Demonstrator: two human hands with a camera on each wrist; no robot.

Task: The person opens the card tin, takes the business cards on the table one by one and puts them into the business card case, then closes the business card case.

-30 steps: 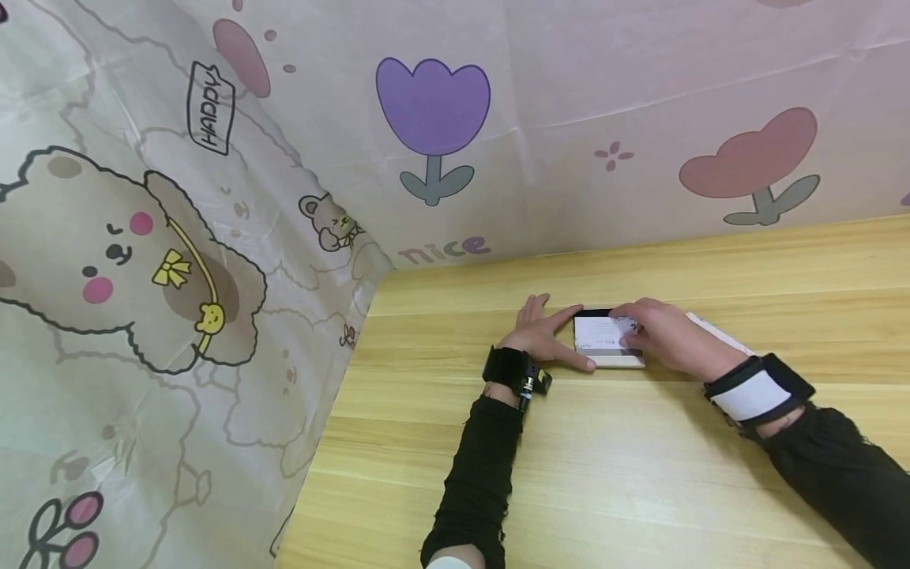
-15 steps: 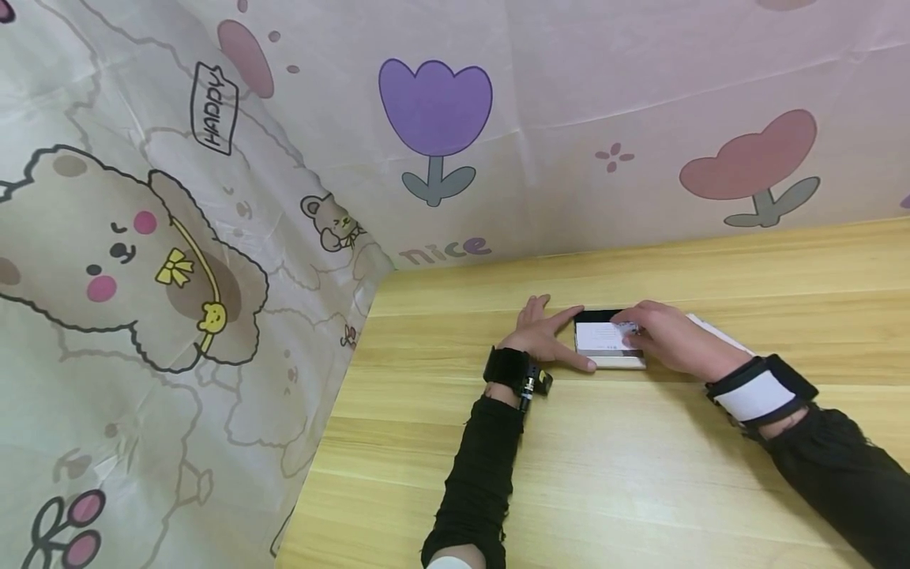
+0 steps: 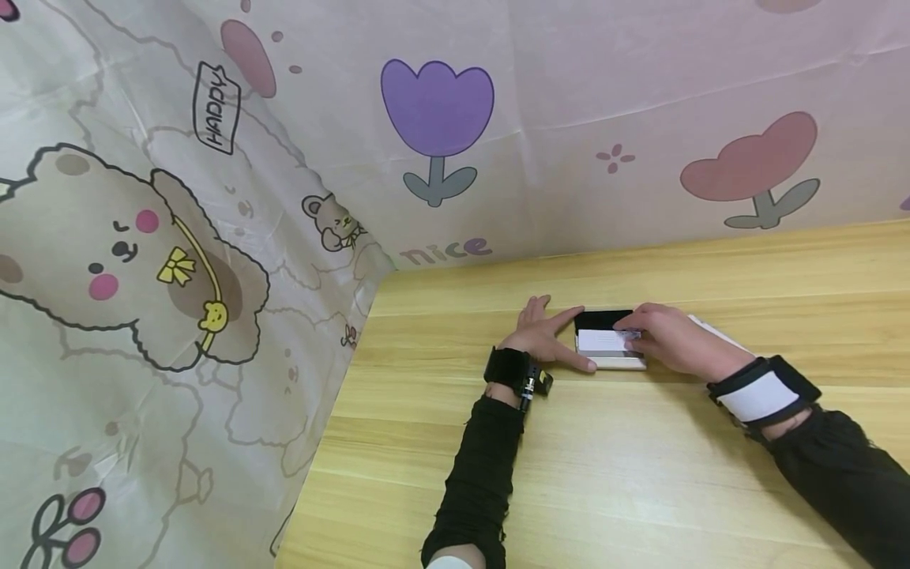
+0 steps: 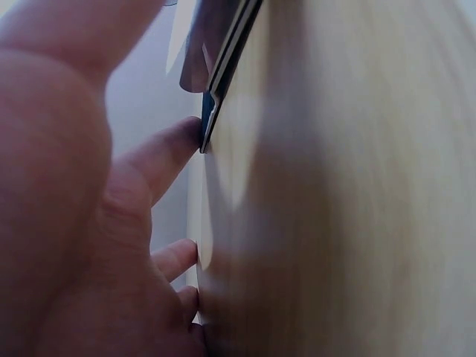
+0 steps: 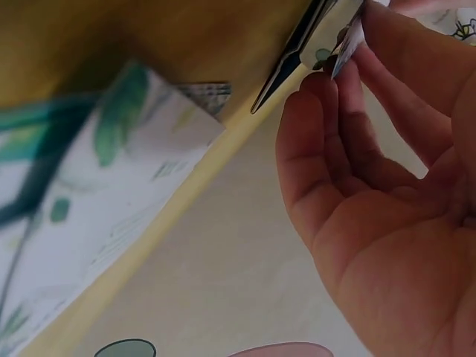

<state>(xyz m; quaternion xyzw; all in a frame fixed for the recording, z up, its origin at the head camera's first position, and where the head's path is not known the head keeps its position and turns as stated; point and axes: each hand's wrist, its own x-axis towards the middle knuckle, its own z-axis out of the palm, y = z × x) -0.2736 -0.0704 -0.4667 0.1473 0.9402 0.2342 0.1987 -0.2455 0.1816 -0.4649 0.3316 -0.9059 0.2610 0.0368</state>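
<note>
Pinched in the right hand [image 3: 664, 341] is a thin white printed card [image 3: 604, 341], lying over a flat black-and-white phone [image 3: 610, 338] on the pale wooden table [image 3: 640, 474]. Left hand [image 3: 543, 336] rests open with straight fingers against the phone's left edge.

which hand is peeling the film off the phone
The right hand: it pinches the film, while the left hand only braces the phone's end.

wooden table [image 3: 640, 474] | cartoon cloth backdrop [image 3: 569, 95] (bears, tulips) on 2 sides | even light
</note>
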